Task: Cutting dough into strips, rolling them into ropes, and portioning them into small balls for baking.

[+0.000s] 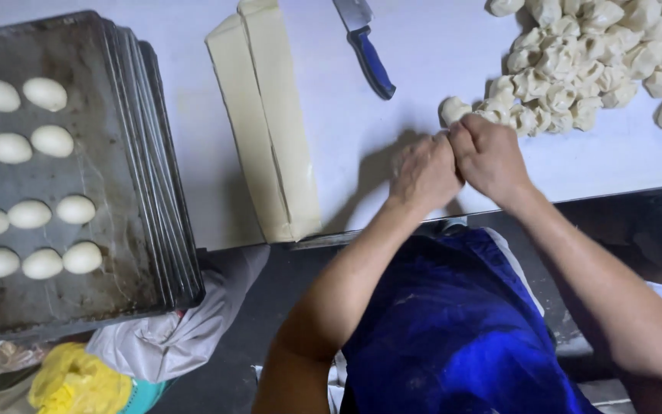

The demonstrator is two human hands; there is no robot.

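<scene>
My left hand (423, 170) and my right hand (490, 156) are pressed together over the white table (423, 69), fingers curled inward. Whatever they hold is hidden between them; I cannot see it. Just beyond my right hand lies a heap of several rough cut dough pieces (591, 61), the nearest lump (453, 109) a finger's width from my knuckles. At the left a stack of dark metal baking trays (128, 169) carries several smooth oval dough balls (40, 176) set in rows.
Two long pale dough slabs (266, 115) lie side by side between the trays and my hands. A knife with a blue handle (369, 57) rests at the table's far edge. White and yellow plastic bags (116, 360) sit below the trays.
</scene>
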